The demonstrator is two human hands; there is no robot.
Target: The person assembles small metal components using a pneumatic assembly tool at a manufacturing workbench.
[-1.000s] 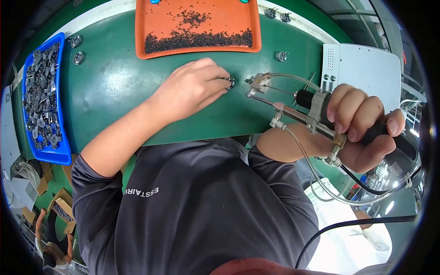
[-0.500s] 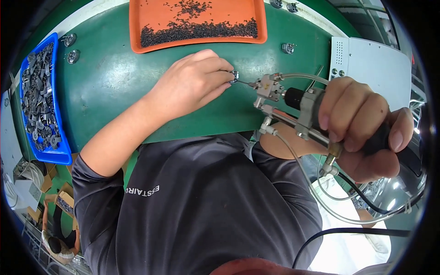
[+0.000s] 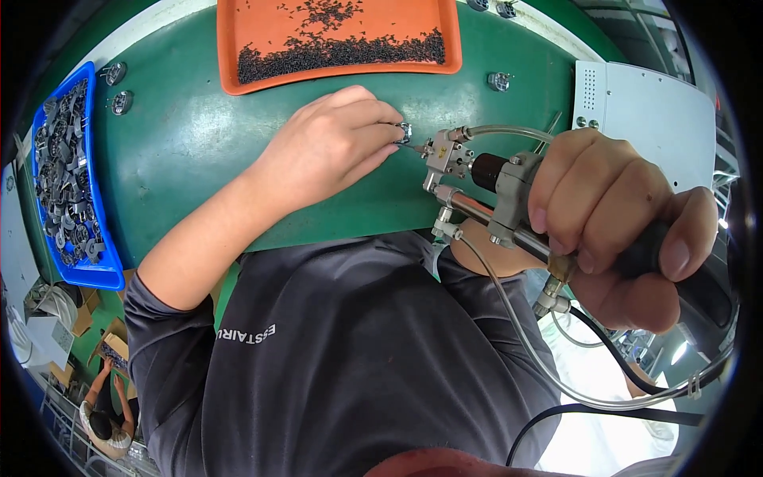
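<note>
My L hand pinches a small part in the fingertips, approx. 12 o'clock over the green table. My R hand, curled round a metal hand tool w/ hoses, holds its tip by the part from 4 o'clock; contact unclear. Orange tray, w/ tiny black pcs., lies beyond, 12 o'clock; blue tray, 9–10 o'clock; white box, 2 o'clock.
</note>
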